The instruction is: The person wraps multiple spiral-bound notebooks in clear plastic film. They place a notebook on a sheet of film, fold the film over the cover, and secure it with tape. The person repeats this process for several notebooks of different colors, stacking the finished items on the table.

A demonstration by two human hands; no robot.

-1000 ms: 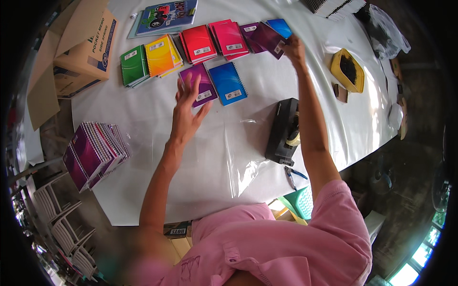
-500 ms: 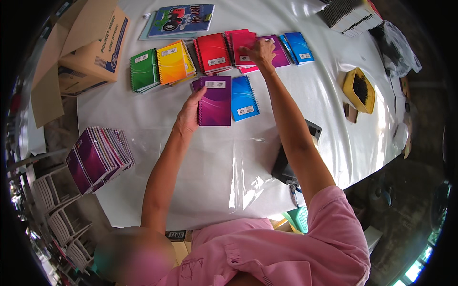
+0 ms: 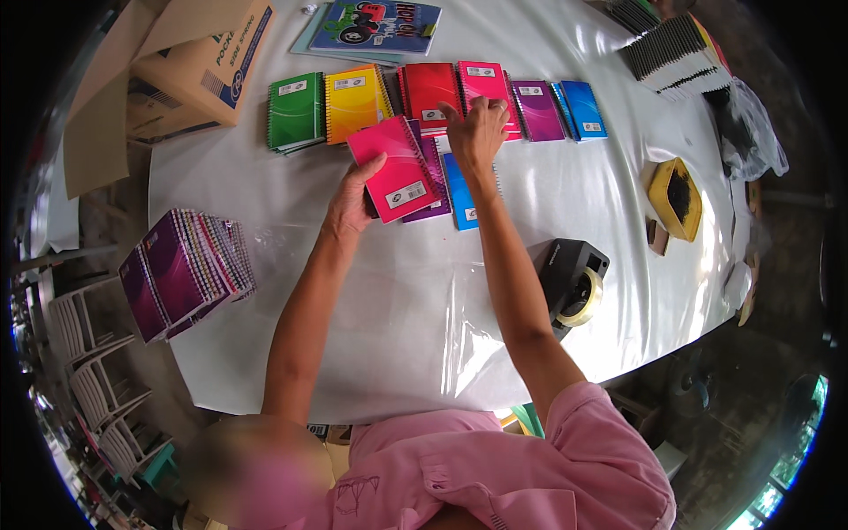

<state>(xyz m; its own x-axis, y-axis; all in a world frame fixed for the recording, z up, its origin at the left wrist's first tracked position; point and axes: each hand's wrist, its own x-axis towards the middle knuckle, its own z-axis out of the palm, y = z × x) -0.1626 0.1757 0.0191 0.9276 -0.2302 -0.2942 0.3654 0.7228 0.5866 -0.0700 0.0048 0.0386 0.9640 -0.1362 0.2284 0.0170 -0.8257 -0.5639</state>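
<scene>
My left hand (image 3: 352,196) grips the near edge of a pink spiral notebook (image 3: 395,168), which lies on top of a purple notebook (image 3: 432,181) and a blue notebook (image 3: 460,189). My right hand (image 3: 478,131) reaches further out and rests on the pink notebook (image 3: 485,84) in a row of stacks at the far side of the white table (image 3: 371,291). That row runs green (image 3: 295,109), yellow (image 3: 352,102), red (image 3: 429,90), pink, purple (image 3: 538,109), blue (image 3: 582,107).
A black tape dispenser (image 3: 571,280) stands by my right forearm. A fanned pile of purple and pink notebooks (image 3: 181,269) sits at the left table edge. An open cardboard box (image 3: 190,62) is far left, a yellow object (image 3: 675,199) right, dark notebook stacks (image 3: 676,53) far right.
A pink notebook has come onto the purple and blue ones under my left hand. My right hand stays at the pink stack in the row.
</scene>
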